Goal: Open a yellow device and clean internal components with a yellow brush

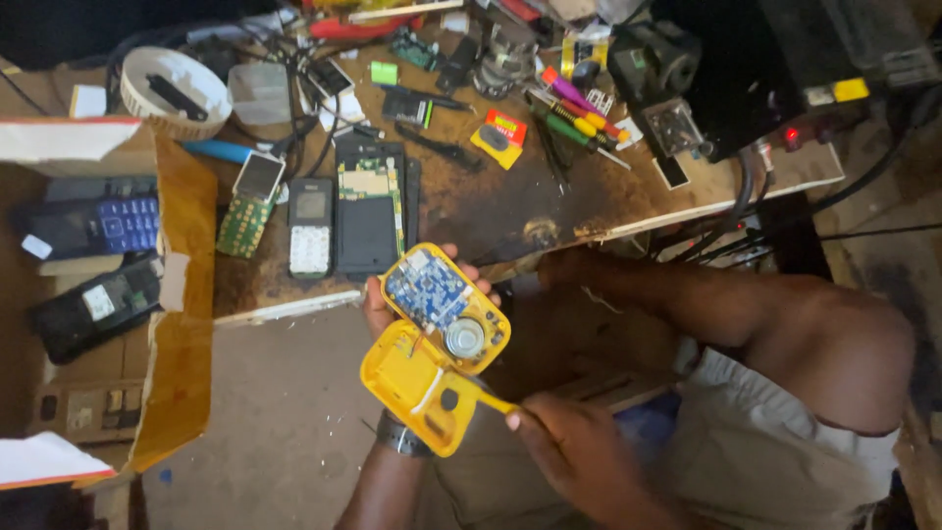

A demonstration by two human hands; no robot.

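Hands number two, both below the tabletop's front edge. Left hand (385,306) grasps one opened yellow device (437,344) from behind: glossy plastic, two rounded shell halves hinged apart. The upper half carries one blue circuit board (428,290) and one round metallic speaker (464,338); the lower half is a hollow yellow shell. Right hand (579,456) is clenched on one slim yellow-handled tool (488,397), its tip touching the lower shell. On the worn, stained wooden tabletop (491,211), near the front edge, lie three dismantled phones: one green bare board (249,201), one keypad handset (310,227), one black open-backed body (369,205). Several coloured screwdrivers (574,110) lie toward the back edge; one white round bowl (177,91) sits at the back left corner.
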